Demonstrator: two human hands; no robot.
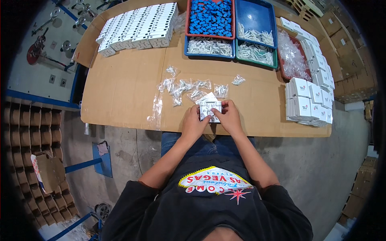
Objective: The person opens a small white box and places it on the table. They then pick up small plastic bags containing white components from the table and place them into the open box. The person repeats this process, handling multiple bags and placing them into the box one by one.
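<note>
Close to the table's front edge, a small white box (210, 105) with grey printing is held between both hands. My left hand (194, 123) grips its left side, the thumb lying across the printed face. From the right, my right hand (230, 118) closes on the same box, its thumb also pressed on that face. A white flap or sheet (209, 97) sticks up just beyond it; I cannot tell whether it is part of the box. Several clear bags (185, 84) of small whitish parts lie just past my hands, and a lone bag (238, 80) sits farther right.
Stacked white boxes (140, 26) fill the back left. Trays at the back hold blue pieces (211, 18) and whitish plugs (209, 46). A red tray of clear bags (292, 56) stands at the right, beside more white boxes (307, 100). Cardboard (120, 92) covers the table.
</note>
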